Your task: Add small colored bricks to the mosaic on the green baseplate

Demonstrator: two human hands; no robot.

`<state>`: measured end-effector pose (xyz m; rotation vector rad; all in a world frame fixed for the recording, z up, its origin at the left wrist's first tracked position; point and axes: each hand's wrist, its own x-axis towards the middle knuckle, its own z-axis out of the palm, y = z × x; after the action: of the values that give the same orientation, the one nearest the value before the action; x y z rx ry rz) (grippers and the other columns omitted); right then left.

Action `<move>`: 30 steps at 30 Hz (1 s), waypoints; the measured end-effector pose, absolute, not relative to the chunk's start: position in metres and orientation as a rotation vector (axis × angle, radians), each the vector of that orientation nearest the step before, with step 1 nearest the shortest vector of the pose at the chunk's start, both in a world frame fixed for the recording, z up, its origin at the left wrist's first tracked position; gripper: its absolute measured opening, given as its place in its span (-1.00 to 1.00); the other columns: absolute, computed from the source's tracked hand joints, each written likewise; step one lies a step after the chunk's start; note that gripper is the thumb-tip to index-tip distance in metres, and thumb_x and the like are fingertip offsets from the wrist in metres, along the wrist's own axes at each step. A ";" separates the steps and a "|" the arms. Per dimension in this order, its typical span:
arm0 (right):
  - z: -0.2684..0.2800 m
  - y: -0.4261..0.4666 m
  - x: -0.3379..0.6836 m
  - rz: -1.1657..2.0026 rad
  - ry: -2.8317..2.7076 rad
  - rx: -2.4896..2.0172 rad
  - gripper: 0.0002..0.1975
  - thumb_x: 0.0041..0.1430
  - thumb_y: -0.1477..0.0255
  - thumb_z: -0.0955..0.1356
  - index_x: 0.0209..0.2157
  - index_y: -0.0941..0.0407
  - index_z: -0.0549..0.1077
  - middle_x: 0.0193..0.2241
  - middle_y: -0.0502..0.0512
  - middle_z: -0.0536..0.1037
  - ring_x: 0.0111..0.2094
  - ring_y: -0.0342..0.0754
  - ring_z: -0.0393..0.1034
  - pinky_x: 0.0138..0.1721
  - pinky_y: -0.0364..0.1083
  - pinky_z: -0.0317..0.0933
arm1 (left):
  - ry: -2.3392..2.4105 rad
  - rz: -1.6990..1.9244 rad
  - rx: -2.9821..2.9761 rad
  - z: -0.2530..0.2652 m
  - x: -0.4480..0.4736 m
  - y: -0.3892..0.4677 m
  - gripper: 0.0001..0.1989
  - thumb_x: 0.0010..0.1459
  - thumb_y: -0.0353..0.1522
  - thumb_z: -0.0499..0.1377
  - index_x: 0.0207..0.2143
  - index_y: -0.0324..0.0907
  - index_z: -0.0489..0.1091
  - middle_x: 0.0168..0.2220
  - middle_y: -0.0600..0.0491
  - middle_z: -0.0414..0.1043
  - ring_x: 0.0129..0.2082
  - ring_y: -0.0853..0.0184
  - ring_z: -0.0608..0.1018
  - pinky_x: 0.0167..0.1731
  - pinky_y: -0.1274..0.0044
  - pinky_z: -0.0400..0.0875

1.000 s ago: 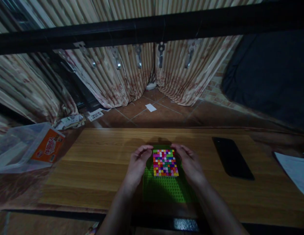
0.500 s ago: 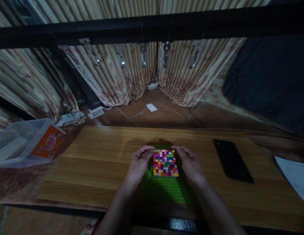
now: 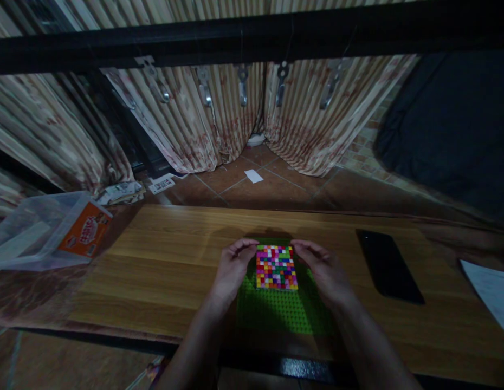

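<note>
A square mosaic of small multicoloured bricks (image 3: pixel 276 268) is at the upper middle of a green studded baseplate (image 3: pixel 284 317). At its far left corner are the thumb and fingertips of my left hand (image 3: pixel 234 268), closed together on the edge. My right hand (image 3: pixel 324 269) pinches the far right corner in the same way. The mosaic's near edge shows a thin side above the green studs; whether it is pressed down on them I cannot tell. Shadow from my hands darkens parts of the baseplate.
The baseplate lies on a wooden table (image 3: pixel 154 271). A black tablet-like slab (image 3: pixel 390 265) is on the right, with white paper (image 3: pixel 488 292) beyond it. A clear plastic bin (image 3: pixel 40 233) with an orange label stands left of the table. A dark bar with metal hooks crosses ahead.
The whole scene has shifted slightly with the camera. Both hands keep their places at the mosaic's far corners, with little visible movement.
</note>
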<state>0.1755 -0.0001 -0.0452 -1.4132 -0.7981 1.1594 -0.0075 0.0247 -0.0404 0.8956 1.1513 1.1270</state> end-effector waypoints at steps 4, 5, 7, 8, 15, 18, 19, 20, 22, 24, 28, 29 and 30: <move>-0.043 0.000 0.173 1.239 -0.798 -1.396 -0.60 -0.27 0.10 0.53 -0.38 0.06 0.60 -0.41 0.06 0.62 -0.31 0.03 0.45 -0.18 0.01 0.25 | 1.145 1.118 0.879 -0.040 -0.007 0.025 -0.88 -0.08 -0.35 0.31 -0.44 -0.19 0.54 -0.48 0.10 0.48 -0.47 0.41 0.42 -0.40 0.58 0.28; -0.042 0.000 0.172 1.236 -0.799 -1.400 -0.60 -0.27 0.10 0.53 -0.38 0.06 0.60 -0.41 0.06 0.62 -0.32 0.03 0.44 -0.19 0.00 0.25 | 1.144 1.115 0.876 -0.040 -0.007 0.025 -0.88 -0.08 -0.34 0.31 -0.43 -0.20 0.54 -0.48 0.10 0.48 -0.47 0.42 0.42 -0.40 0.58 0.28; -0.042 0.000 0.171 1.225 -0.804 -1.406 -0.60 -0.27 0.11 0.53 -0.39 0.07 0.60 -0.41 0.06 0.62 -0.32 0.03 0.44 -0.20 -0.01 0.25 | 1.143 1.111 0.869 -0.041 -0.007 0.025 -0.87 -0.08 -0.34 0.31 -0.43 -0.20 0.54 -0.48 0.09 0.48 -0.47 0.42 0.42 -0.40 0.57 0.28; -0.042 0.000 0.172 1.225 -0.806 -1.408 -0.60 -0.26 0.11 0.53 -0.39 0.06 0.60 -0.41 0.06 0.62 -0.31 0.04 0.45 -0.20 -0.01 0.26 | 1.142 1.109 0.866 -0.041 -0.007 0.026 -0.87 -0.09 -0.34 0.31 -0.43 -0.20 0.53 -0.48 0.09 0.48 -0.47 0.41 0.42 -0.40 0.57 0.28; -0.044 -0.001 0.182 1.157 -0.893 -1.407 -0.64 -0.14 0.10 0.49 -0.34 0.04 0.61 -0.30 0.07 0.64 -0.19 0.07 0.45 -0.06 0.04 0.22 | 1.140 1.112 0.895 -0.044 -0.008 0.026 -0.88 -0.06 -0.33 0.30 -0.42 -0.17 0.54 -0.46 0.09 0.48 -0.46 0.41 0.42 -0.38 0.56 0.28; -0.041 -0.002 0.185 1.158 -0.949 -1.431 -0.64 -0.13 0.10 0.48 -0.32 0.02 0.61 -0.29 0.07 0.64 -0.20 0.07 0.46 -0.09 0.04 0.24 | 1.126 1.088 0.920 -0.043 -0.008 0.026 -0.86 -0.04 -0.31 0.29 -0.39 -0.17 0.55 -0.43 0.08 0.49 -0.44 0.40 0.43 -0.37 0.55 0.29; -0.040 -0.002 0.185 1.169 -0.959 -1.433 -0.64 -0.13 0.09 0.48 -0.31 0.02 0.61 -0.29 0.07 0.64 -0.21 0.07 0.46 -0.11 0.04 0.25 | 1.119 1.079 0.925 -0.042 -0.008 0.026 -0.86 -0.03 -0.30 0.29 -0.39 -0.17 0.55 -0.43 0.08 0.50 -0.44 0.39 0.44 -0.37 0.55 0.29; -0.039 -0.003 0.185 1.185 -0.959 -1.431 -0.63 -0.14 0.09 0.49 -0.31 0.02 0.61 -0.30 0.07 0.64 -0.23 0.06 0.46 -0.12 0.04 0.26 | 1.112 1.071 0.930 -0.042 -0.007 0.026 -0.85 -0.03 -0.30 0.29 -0.39 -0.17 0.55 -0.43 0.07 0.50 -0.43 0.38 0.44 -0.36 0.55 0.30; -0.038 -0.003 0.183 1.220 -0.941 -1.421 -0.62 -0.16 0.09 0.49 -0.31 0.02 0.61 -0.32 0.07 0.64 -0.25 0.05 0.47 -0.14 0.03 0.27 | 1.099 1.064 0.933 -0.042 -0.007 0.026 -0.84 -0.04 -0.29 0.30 -0.38 -0.17 0.55 -0.42 0.07 0.51 -0.42 0.38 0.45 -0.35 0.54 0.31; -0.037 -0.003 0.182 1.244 -0.912 -1.416 -0.61 -0.19 0.10 0.51 -0.32 0.03 0.62 -0.33 0.07 0.64 -0.26 0.04 0.48 -0.15 0.02 0.27 | 1.093 1.064 0.939 -0.042 -0.007 0.026 -0.85 -0.04 -0.29 0.30 -0.40 -0.17 0.55 -0.43 0.08 0.51 -0.43 0.38 0.45 -0.34 0.54 0.31; -0.039 -0.002 0.179 1.262 -0.878 -1.420 -0.61 -0.22 0.12 0.52 -0.33 0.03 0.62 -0.35 0.07 0.65 -0.28 0.04 0.48 -0.15 0.02 0.28 | 1.100 1.062 0.977 -0.042 -0.007 0.028 -0.87 -0.03 -0.30 0.29 -0.44 -0.17 0.55 -0.45 0.08 0.51 -0.43 0.38 0.46 -0.34 0.55 0.32; -0.040 -0.002 0.179 1.255 -0.880 -1.418 -0.62 -0.21 0.13 0.52 -0.32 0.03 0.62 -0.34 0.07 0.65 -0.27 0.04 0.48 -0.15 0.02 0.28 | 1.104 1.065 0.985 -0.041 -0.007 0.028 -0.88 -0.03 -0.30 0.29 -0.44 -0.17 0.56 -0.45 0.08 0.52 -0.43 0.38 0.46 -0.34 0.55 0.33; -0.040 -0.002 0.179 1.245 -0.885 -1.417 -0.63 -0.20 0.13 0.52 -0.33 0.03 0.62 -0.33 0.07 0.65 -0.27 0.05 0.48 -0.14 0.03 0.28 | 1.107 1.069 0.992 -0.041 -0.008 0.028 -0.88 -0.03 -0.30 0.28 -0.44 -0.16 0.56 -0.45 0.08 0.52 -0.43 0.37 0.46 -0.34 0.54 0.33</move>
<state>0.1788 -0.0021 -0.0403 -1.4174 -0.8852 1.2446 -0.0075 0.0284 -0.0411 0.9921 1.1068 1.0691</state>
